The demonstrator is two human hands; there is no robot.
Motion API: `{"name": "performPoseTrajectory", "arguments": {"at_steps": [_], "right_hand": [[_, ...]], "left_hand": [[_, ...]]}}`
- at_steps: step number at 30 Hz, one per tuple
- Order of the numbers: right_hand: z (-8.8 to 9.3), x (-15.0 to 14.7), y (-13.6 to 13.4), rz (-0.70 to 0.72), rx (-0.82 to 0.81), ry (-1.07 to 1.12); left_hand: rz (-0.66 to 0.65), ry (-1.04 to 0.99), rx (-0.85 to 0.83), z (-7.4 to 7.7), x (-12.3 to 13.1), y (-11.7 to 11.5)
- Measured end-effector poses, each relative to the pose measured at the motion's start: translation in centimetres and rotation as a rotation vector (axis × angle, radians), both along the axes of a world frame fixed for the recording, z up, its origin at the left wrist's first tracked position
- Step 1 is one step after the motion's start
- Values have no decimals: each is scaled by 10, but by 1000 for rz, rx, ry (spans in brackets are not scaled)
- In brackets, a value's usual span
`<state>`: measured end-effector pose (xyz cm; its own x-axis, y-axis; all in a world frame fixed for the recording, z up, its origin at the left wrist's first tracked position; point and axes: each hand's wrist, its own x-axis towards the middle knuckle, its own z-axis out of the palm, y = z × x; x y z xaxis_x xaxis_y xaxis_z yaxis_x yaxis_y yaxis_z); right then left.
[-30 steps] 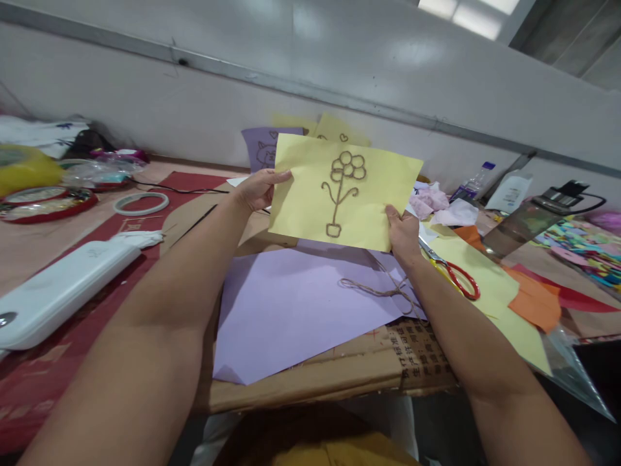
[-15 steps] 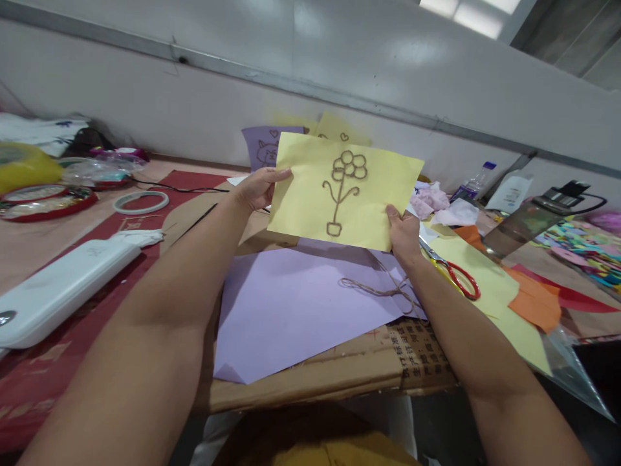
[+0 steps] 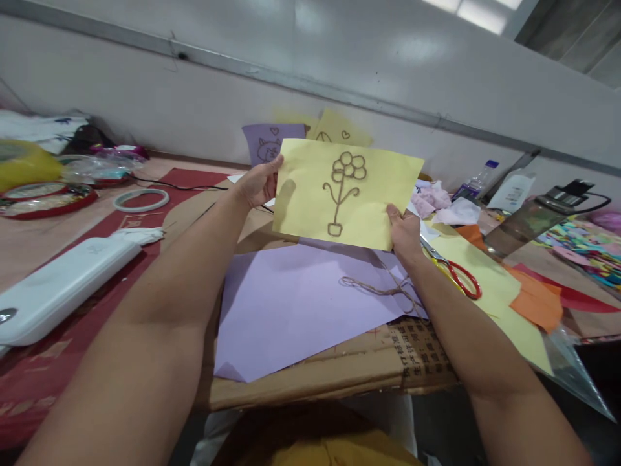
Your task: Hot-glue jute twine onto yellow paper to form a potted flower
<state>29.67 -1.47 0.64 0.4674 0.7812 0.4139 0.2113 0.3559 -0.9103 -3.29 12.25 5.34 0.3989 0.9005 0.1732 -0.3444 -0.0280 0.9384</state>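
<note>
A yellow sheet of paper (image 3: pixel 301 194) is held up in front of me, bearing a potted flower made of brown twine (image 3: pixel 338 200). My left hand (image 3: pixel 262 181) pinches its left edge near the upper corner, thumb at the edge. At the lower right corner, my right hand (image 3: pixel 405 232) grips the sheet with the thumb on the front; its other fingers are behind. Below lies a purple sheet (image 3: pixel 286 310) on cardboard, with a loose bundle of brown twine (image 3: pixel 373 287) on its right part.
Red-handled scissors (image 3: pixel 463 278) lie on yellow paper at the right, near orange scraps (image 3: pixel 536 298) and a grey water bottle (image 3: pixel 528 223). To the left are a white device (image 3: pixel 68 281) and a tape roll (image 3: pixel 140 200). A purple picture (image 3: pixel 257 139) leans on the wall.
My left thumb has shifted from the front of the yellow sheet up to its left edge. That side of the sheet has dipped slightly; my right hand keeps its place.
</note>
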Motion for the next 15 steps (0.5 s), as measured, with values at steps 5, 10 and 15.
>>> {"name": "performPoseTrajectory", "arguments": {"at_steps": [5,10,15], "right_hand": [[-1,1,1,8,-18,4],[-1,3,2,10,-40,14],[-1,2,5,25,-23,69]], "left_hand": [[2,39,16,-2,-5,9],[224,98,78,7,-3,14],[414,42,233,25,3,14]]}}
